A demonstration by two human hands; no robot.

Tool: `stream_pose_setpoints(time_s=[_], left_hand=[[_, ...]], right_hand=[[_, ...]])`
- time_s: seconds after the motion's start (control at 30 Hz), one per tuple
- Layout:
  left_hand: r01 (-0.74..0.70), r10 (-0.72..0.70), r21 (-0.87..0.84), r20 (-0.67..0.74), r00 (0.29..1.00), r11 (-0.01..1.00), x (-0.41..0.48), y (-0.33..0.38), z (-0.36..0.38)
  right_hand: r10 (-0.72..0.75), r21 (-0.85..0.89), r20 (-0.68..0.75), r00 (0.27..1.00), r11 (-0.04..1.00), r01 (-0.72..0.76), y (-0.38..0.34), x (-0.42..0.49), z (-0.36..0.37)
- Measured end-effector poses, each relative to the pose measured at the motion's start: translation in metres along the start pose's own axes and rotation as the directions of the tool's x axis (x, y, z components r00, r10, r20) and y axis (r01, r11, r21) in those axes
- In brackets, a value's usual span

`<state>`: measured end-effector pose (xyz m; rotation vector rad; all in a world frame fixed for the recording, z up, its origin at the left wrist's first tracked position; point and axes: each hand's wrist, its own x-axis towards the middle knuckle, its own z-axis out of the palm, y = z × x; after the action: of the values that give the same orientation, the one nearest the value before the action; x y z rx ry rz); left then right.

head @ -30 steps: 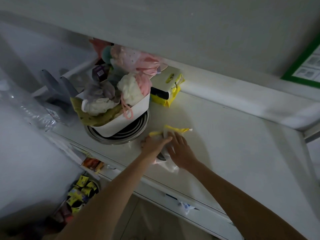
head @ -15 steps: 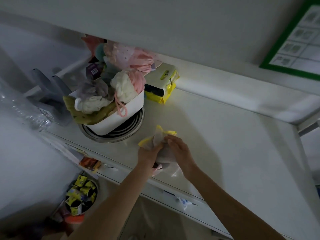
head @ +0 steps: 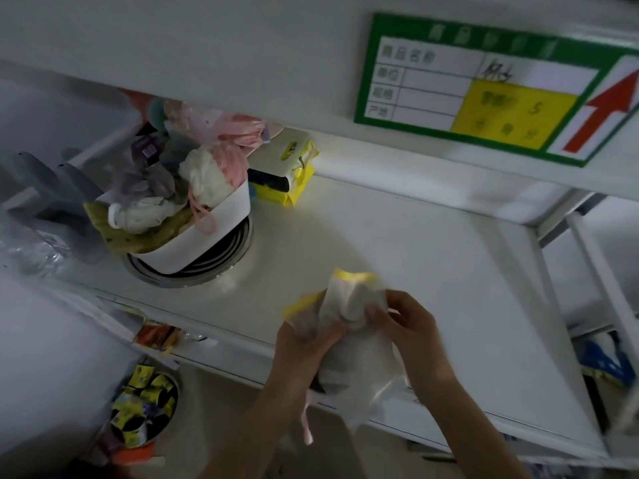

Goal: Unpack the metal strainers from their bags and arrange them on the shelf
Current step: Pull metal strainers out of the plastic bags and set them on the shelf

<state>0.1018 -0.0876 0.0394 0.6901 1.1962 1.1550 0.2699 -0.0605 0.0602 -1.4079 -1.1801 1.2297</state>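
Observation:
Both hands hold a crumpled clear plastic bag (head: 349, 316) with a yellow top edge, just above the front of the white shelf (head: 432, 271). My left hand (head: 307, 344) grips its left side. My right hand (head: 411, 326) pinches its right side near the yellow strip. What the bag holds is hidden; a dark bit shows at its bottom and a pink strip hangs below. A stack of round metal strainers (head: 207, 264) lies on the shelf's left part under a white tub.
The white tub (head: 214, 229) is piled with bath puffs and cloths. Yellow packs (head: 290, 178) lie behind it by the back wall. A green price sign (head: 484, 88) hangs on the shelf above. A bowl of small packets (head: 145, 406) sits lower left.
The bag has been lifted off the shelf surface and drawn toward the front edge, now bunched between both hands. The view has shifted right and up, revealing the price sign.

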Motion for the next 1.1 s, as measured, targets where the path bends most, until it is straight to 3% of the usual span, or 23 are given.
stream_pose_setpoints(time_s=[0.1, 0.23, 0.3, 0.4, 0.63, 0.77, 0.93, 1.1], left_hand=[[0.022, -0.023, 0.002, 0.021, 1.000, 1.000, 0.003, -0.008, 0.010], [0.056, -0.051, 0.084, -0.066, 0.997, 0.995, 0.021, -0.007, 0.027], [0.051, -0.042, 0.108, -0.084, 0.996, 0.993, 0.029, -0.002, 0.035], [0.058, -0.052, 0.100, -0.061, 0.997, 0.993, 0.032, 0.003, 0.042], [0.053, -0.053, 0.100, 0.001, 0.999, 0.994, 0.029, 0.000, 0.050], [0.048, -0.058, 0.150, 0.059, 0.997, 0.988, 0.031, -0.005, 0.051], [0.052, -0.067, 0.156, 0.091, 0.994, 0.986, 0.030, -0.009, 0.049], [0.082, -0.090, 0.146, 0.050, 0.995, 0.986, 0.035, -0.010, 0.044]], right_hand=[[0.011, 0.027, -0.040, 0.999, 1.000, -0.010, 0.002, -0.005, -0.010], [0.031, 0.084, -0.112, 0.993, 0.996, -0.022, 0.009, 0.001, -0.012], [0.124, 0.244, -0.142, 0.982, 0.966, -0.086, 0.011, 0.007, -0.014], [0.309, 0.509, -0.075, 0.948, 0.829, -0.230, 0.009, 0.014, -0.027], [0.216, 0.425, 0.000, 0.976, 0.884, -0.196, 0.007, 0.014, -0.047], [0.249, 0.303, 0.038, 0.968, 0.920, -0.248, 0.001, 0.017, -0.050], [0.245, 0.006, -0.041, 0.969, 0.969, -0.245, 0.002, 0.026, -0.048], [0.250, 0.058, -0.147, 0.957, 0.968, -0.243, 0.016, 0.039, -0.044]])
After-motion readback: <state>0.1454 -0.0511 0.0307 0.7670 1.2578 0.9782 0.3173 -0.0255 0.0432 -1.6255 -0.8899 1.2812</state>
